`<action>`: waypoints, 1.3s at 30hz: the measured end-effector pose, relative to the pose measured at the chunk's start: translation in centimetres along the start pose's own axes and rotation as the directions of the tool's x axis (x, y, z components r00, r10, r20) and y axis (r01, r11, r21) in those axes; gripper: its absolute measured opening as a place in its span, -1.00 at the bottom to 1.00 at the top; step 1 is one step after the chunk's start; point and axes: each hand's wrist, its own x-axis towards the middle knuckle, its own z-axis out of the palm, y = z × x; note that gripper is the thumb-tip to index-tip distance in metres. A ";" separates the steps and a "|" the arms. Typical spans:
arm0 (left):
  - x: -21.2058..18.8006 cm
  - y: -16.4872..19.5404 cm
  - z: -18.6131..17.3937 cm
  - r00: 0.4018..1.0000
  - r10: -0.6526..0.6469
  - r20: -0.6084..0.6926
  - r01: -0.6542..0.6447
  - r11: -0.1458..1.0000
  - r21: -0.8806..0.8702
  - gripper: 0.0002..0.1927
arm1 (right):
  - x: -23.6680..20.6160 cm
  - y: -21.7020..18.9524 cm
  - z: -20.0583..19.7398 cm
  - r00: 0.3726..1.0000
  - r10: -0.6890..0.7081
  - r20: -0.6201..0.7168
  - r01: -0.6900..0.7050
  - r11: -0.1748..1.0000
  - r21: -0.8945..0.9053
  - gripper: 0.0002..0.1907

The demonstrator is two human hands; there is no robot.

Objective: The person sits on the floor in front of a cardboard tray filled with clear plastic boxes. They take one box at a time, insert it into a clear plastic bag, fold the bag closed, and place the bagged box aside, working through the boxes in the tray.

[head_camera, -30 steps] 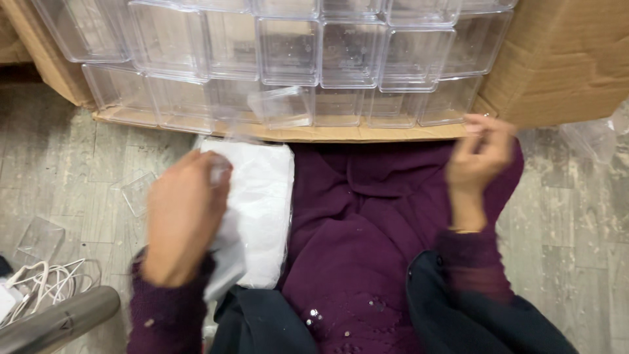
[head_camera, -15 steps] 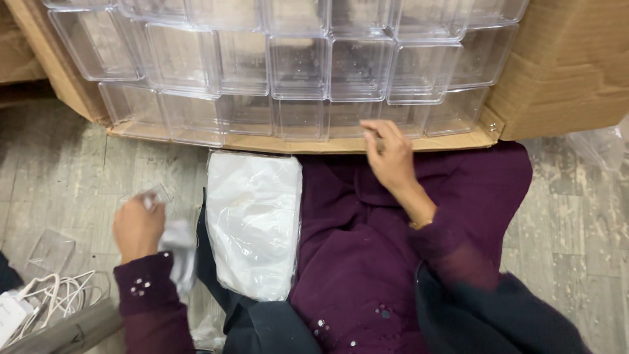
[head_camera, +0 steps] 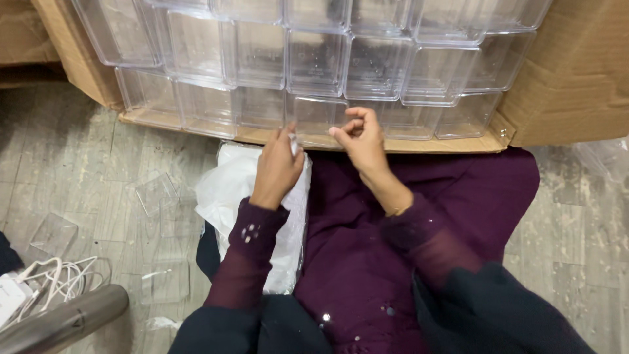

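Soft, even indoor light falls from overhead on the stack of clear plastic boxes (head_camera: 314,65), whose walls catch pale glare. Below the boxes, the purple fabric (head_camera: 393,236) reads dark, with weak shadows. Beside it the white plastic bag (head_camera: 229,190) looks nearly washed out. Sharpness is moderate, softening toward the frame's edges.

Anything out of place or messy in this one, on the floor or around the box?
Yes. Several clear plastic pieces lie loose on the floor to the left, apart from the clear containers stacked neatly in the cardboard box. A tangle of white cable sits at the lower left. No damage is visible.
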 end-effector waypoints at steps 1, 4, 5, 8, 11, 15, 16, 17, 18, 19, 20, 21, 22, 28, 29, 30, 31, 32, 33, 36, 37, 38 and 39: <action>-0.9 0.0 -0.3 0.999 0.038 0.005 -0.038 0.998 -0.043 -0.49 | -0.3 0.1 -0.6 0.999 0.044 0.030 -0.047 0.992 0.117 -0.51; -2.6 -2.1 -3.9 0.953 -0.047 0.298 0.104 0.979 -0.178 -0.65 | -1.0 -0.5 -3.2 0.976 0.081 0.203 -0.138 0.948 0.287 -0.60; -3.0 -3.7 -6.0 0.936 -0.143 0.323 0.197 0.970 -0.140 -0.68 | -1.1 -0.8 -4.2 0.979 0.093 0.183 -0.135 0.964 0.231 -0.52; -4.8 -10.3 -12.8 0.746 -0.647 0.161 0.624 0.762 0.171 -0.70 | -1.3 -2.0 -6.8 0.985 0.059 0.165 -0.035 0.989 -0.144 -0.48; -6.9 -16.9 -16.8 0.742 -0.600 -0.298 0.663 0.590 0.462 -0.52 | -1.3 -2.8 -7.3 0.957 -0.066 0.284 0.255 0.662 -0.705 -0.72; -8.4 -20.9 -16.9 0.561 -0.673 -0.482 0.827 0.437 0.353 -0.48 | -1.6 -3.7 -5.3 0.930 0.150 0.335 0.262 0.368 -0.892 -0.41; -8.4 -21.1 -16.6 0.534 -0.706 -0.465 0.842 0.396 0.366 -0.57 | -1.7 -4.0 -4.8 0.911 0.267 0.313 0.214 0.341 -0.915 -0.26; -8.2 -21.3 -16.4 0.505 -0.738 -0.447 0.855 0.355 0.379 -0.65 | -1.7 -4.4 -4.6 0.902 0.262 0.343 0.255 0.318 -0.913 -0.18; -7.9 -21.4 -16.4 0.473 -0.770 -0.429 0.865 0.313 0.393 -0.72 | -1.8 -4.6 -4.3 0.890 0.260 0.373 0.295 0.294 -0.909 -0.11; -7.8 -21.4 -16.4 0.479 -0.763 -0.435 0.864 0.322 0.388 -0.73 | -1.8 -4.9 -4.2 0.877 0.261 0.404 0.336 0.269 -0.903 -0.03; -7.8 -21.6 -16.6 0.483 -0.755 -0.443 0.864 0.328 0.382 -0.73 | -1.8 -5.1 -4.1 0.872 0.278 0.404 0.325 0.289 -0.901 -0.06; -7.9 -21.7 -16.8 0.485 -0.748 -0.454 0.865 0.333 0.376 -0.73 | -1.8 -5.2 -4.0 0.866 0.294 0.406 0.315 0.311 -0.897 -0.09; -8.1 -21.8 -17.1 0.518 -0.725 -0.455 0.847 0.361 0.390 -0.74 | -1.8 -5.2 -4.1 0.859 0.308 0.409 0.304 0.334 -0.892 -0.12; -9.1 -19.5 -20.2 0.802 -0.412 -0.432 0.595 0.607 0.527 -0.68 | -1.1 -5.8 -5.5 0.805 0.363 0.468 0.337 0.368 -0.866 -0.15; -8.9 -17.9 -21.1 0.844 -0.363 -0.395 0.532 0.663 0.527 -0.77 | -0.9 -6.2 -5.8 0.803 0.338 0.491 0.303 0.479 -0.824 -0.13; -8.8 -15.9 -21.9 0.879 -0.313 -0.359 0.467 0.712 0.525 -0.86 | -0.7 -6.7 -6.0 0.800 0.310 0.514 0.267 0.584 -0.767 -0.10; -8.5 -13.6 -22.5 0.921 -0.228 -0.317 0.370 0.766 0.526 -0.87 | -0.6 -7.1 -6.1 0.795 0.282 0.536 0.227 0.682 -0.695 -0.07; -8.2 -11.0 -22.8 0.951 -0.137 -0.276 0.268 0.809 0.522 -0.83 | -0.5 -7.5 -6.0 0.777 0.196 0.598 0.206 0.819 -0.536 -0.04; -7.7 -8.5 -22.6 0.956 -0.186 -0.225 0.266 0.875 0.404 -0.84 | -0.6 -7.7 -5.6 0.762 0.096 0.640 0.180 0.918 -0.352 -0.01; -5.8 -1.9 -18.7 0.983 0.136 -0.127 -0.083 0.932 0.353 -0.78 | -1.4 -7.5 -3.7 0.765 0.077 0.639 -0.155 0.986 0.067 0.12; -5.3 -0.4 -16.7 0.981 0.163 -0.103 -0.128 0.949 0.289 -0.80 | -1.7 -7.1 -3.0 0.765 0.120 0.633 -0.294 0.939 0.178 0.17; -4.8 0.7 -14.7 0.978 0.194 -0.078 -0.173 0.960 0.221 -0.82 | -2.0 -6.6 -2.4 0.785 0.083 0.614 -0.246 0.951 0.187 0.15; -4.2 1.4 -12.8 0.988 0.153 -0.011 -0.150 0.978 0.146 -0.84 | -2.3 -6.0 -2.0 0.804 0.048 0.593 -0.199 0.961 0.193 0.13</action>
